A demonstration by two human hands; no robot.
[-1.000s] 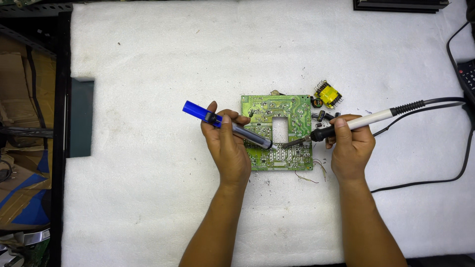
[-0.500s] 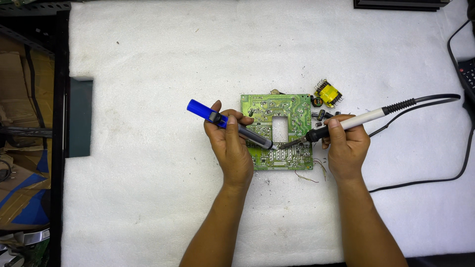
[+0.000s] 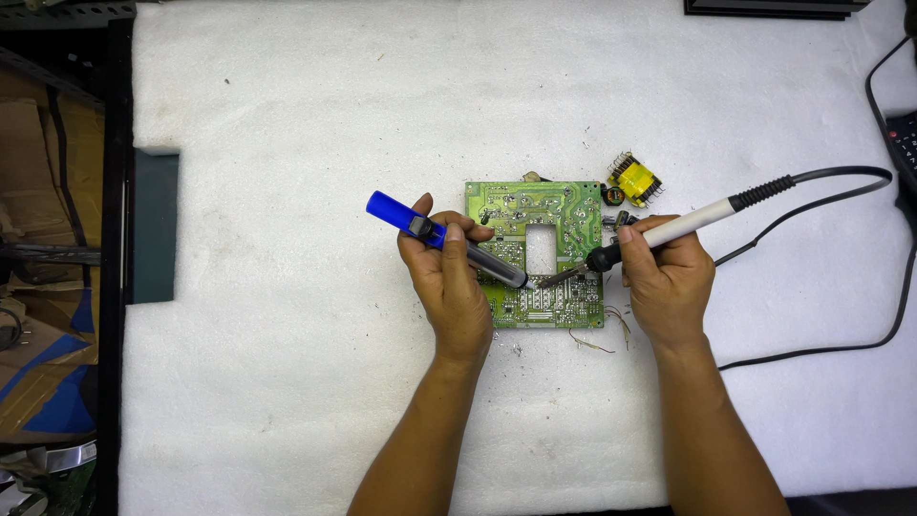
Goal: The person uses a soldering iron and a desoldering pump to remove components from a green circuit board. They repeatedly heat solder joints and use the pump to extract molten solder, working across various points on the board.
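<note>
Overhead view of a green circuit board (image 3: 564, 205) lying solder side up on a white foam mat (image 3: 287, 143), with 2 hands working over its lower half. The left hand (image 3: 449, 277) is wrapped around a blue-capped solder sucker (image 3: 444, 239), angled so its nozzle sits at a joint just below the square cutout. The right hand (image 3: 669, 272) is closed pen-style on a white soldering iron (image 3: 669, 229) — its dark tip meets the same spot from the other side, so heat and suction appear to share 1 joint. The iron's black cord (image 3: 860, 182) trails away to the right, off the board. A yellow transformer (image 3: 633, 180) lies just beyond the board's top right corner; cut wire leads (image 3: 597, 339) lie along its lower edge.
</note>
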